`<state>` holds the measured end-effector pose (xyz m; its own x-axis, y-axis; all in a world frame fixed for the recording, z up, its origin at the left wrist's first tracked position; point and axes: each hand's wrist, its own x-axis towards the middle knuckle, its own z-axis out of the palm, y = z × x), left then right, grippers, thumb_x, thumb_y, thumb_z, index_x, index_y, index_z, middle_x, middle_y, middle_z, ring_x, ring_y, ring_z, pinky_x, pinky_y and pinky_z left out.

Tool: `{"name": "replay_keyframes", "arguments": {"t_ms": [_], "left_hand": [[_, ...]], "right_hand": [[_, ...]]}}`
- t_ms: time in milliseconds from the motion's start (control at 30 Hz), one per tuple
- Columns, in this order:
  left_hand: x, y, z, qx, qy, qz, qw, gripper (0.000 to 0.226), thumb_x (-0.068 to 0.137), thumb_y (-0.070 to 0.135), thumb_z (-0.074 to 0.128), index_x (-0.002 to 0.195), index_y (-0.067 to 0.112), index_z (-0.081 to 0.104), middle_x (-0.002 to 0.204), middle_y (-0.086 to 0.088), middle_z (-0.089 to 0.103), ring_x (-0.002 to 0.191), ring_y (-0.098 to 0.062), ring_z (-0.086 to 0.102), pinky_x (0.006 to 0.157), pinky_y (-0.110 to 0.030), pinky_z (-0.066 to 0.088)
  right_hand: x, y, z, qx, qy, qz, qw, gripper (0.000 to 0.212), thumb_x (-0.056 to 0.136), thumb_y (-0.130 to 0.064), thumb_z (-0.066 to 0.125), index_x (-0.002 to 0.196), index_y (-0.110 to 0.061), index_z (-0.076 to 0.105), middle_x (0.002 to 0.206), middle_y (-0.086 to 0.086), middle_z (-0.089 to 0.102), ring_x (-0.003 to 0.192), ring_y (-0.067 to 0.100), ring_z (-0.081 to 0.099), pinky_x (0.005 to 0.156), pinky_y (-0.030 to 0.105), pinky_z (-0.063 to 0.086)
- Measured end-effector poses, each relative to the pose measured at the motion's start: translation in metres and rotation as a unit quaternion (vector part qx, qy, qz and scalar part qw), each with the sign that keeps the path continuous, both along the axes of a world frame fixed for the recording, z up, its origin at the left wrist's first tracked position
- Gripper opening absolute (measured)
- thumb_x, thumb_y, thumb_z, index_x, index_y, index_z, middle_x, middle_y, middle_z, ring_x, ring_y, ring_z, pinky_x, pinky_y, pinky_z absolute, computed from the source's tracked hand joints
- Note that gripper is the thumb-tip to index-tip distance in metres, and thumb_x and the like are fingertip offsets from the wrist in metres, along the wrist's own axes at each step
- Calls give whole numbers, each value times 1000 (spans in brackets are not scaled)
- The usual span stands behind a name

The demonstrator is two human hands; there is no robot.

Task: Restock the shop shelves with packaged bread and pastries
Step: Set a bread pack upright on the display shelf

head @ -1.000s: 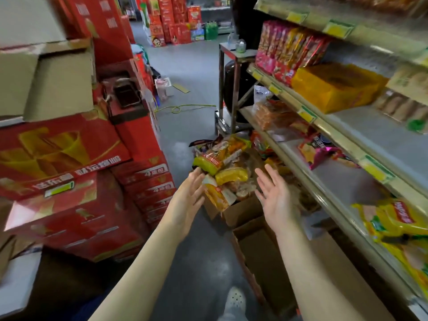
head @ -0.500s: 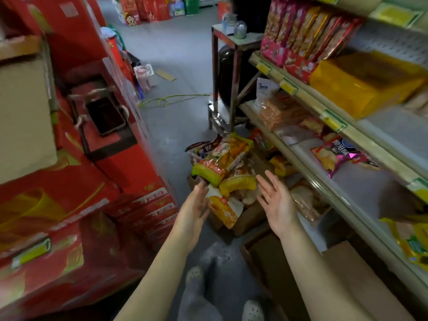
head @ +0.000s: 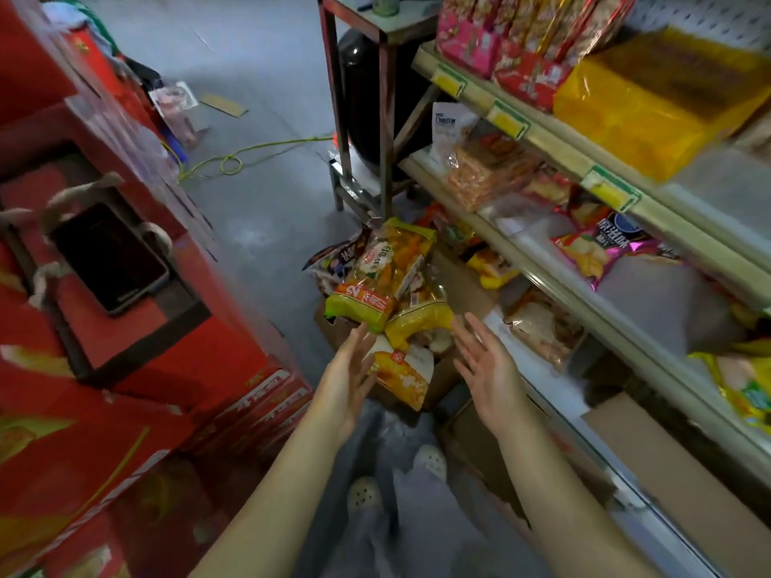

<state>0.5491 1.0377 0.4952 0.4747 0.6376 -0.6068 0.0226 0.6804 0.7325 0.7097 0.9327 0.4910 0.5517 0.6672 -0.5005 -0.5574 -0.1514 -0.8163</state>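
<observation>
A cardboard box on the floor is heaped with yellow and orange bags of packaged bread. My left hand and my right hand are stretched out toward the heap, palms facing each other, fingers straight, holding nothing. The left fingertips are close to the green end of the top bag. The shop shelves run along the right, holding a pink snack bag, clear-wrapped pastries and a yellow pack.
Stacked red cartons wall the left side, with a dark phone lying on one. A metal stand stands ahead at the shelf end. A green cord lies on the grey floor. Flattened cardboard sits under the shelf.
The view has moved forward and tilted down toward the box. Both hands stay open and have come closer to the heap of bags. My feet now show below.
</observation>
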Motion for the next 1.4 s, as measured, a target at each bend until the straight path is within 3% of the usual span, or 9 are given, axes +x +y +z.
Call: {"name": "replay_keyframes", "arguments": {"t_ms": [133,300,400,567,700,833,1100,1200,1400], "left_hand": [[16,7,-18,-8,25,-16,1000,54,100,49,38,150,25,40,153,2,42,143,-21,35,109,-34,29],[35,10,-32,-26,66,-19,997,58,98,51,40,151,26,37,154,2,40,144,-20,32,113,-36,25],[45,11,-49,-52,93,2,994,43,99,50,42,136,29,45,142,8,45,143,-18,33,117,-40,21],[54,12,-82,-94,124,34,987,27,102,44,41,125,30,45,128,8,49,142,-19,34,117,-40,23],[52,16,-104,-127,146,53,980,24,103,41,43,118,27,55,118,9,56,126,-14,50,96,-28,38],[46,27,-136,-147,155,70,975,39,101,41,47,136,24,49,143,3,49,139,-19,39,101,-32,34],[40,49,-210,-176,188,45,965,65,94,50,57,149,19,41,153,-1,42,143,-21,36,115,-40,30],[40,57,-239,-178,194,56,963,79,87,49,67,152,17,35,157,-11,35,144,-29,34,118,-48,29],[43,72,-287,-159,229,32,960,69,97,37,59,155,22,25,156,-4,37,144,-24,33,117,-45,30]], "right_hand": [[19,1,-21,-28,22,2,999,41,105,-38,31,144,-28,42,119,-15,62,108,0,54,94,29,37],[43,1,-39,-60,34,17,997,46,106,-38,29,149,-25,38,131,-9,58,123,10,48,104,34,31],[56,3,-52,-89,37,44,994,47,106,-38,28,150,-24,36,137,-7,54,127,9,44,104,33,30],[60,7,-72,-112,38,96,988,43,104,-34,35,146,-28,39,126,-15,55,119,3,50,105,31,31],[55,9,-92,-137,52,106,984,38,105,-28,37,143,-30,41,135,-8,52,130,11,43,107,32,31],[49,12,-117,-168,66,112,977,38,105,-30,37,143,-29,41,147,-2,46,133,13,41,108,33,30],[36,35,-191,-226,77,111,965,32,103,-30,47,134,-32,50,139,-6,52,130,10,44,98,25,34],[31,42,-221,-238,62,127,961,41,102,-24,51,142,-22,49,133,-8,53,124,6,47,88,15,40],[26,50,-271,-247,49,169,953,49,101,-19,54,148,-18,42,147,0,50,134,12,47,113,30,37]]}}
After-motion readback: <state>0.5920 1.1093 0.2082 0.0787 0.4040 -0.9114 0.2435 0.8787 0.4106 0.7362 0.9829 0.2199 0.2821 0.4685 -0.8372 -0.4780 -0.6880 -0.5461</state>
